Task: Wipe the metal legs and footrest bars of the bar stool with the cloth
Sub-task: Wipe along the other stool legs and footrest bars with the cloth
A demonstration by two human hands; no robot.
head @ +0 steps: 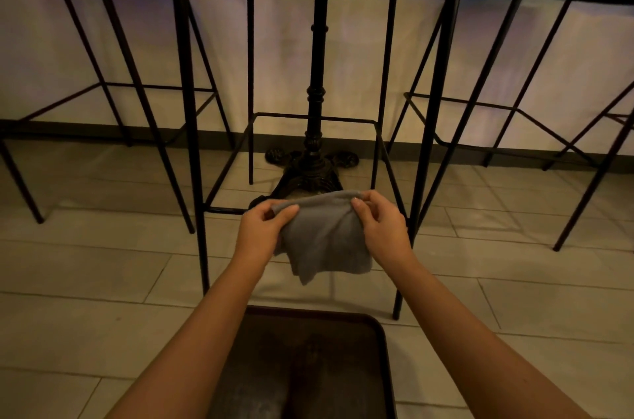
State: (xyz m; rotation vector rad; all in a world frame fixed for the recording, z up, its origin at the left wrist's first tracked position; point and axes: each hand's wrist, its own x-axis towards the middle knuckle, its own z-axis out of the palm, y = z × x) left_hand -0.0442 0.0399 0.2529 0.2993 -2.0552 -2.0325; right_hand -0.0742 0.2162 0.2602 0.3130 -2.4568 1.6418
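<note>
A black metal bar stool stands straight ahead, its front left leg (192,130) and front right leg (435,109) running down to the tiled floor. A thin footrest bar (223,211) joins the legs low down. A grey cloth (326,240) hangs in front of that bar, stretched between both hands. My left hand (264,229) pinches the cloth's upper left corner. My right hand (380,226) pinches its upper right corner. The cloth hides the middle of the front footrest bar.
Behind the stool rises an ornate black table pedestal (314,144) with a cast base. More black stools stand to the left (113,85) and to the right (514,102). A dark brown tray-like seat (308,367) lies just below my arms. A pale wall closes the back.
</note>
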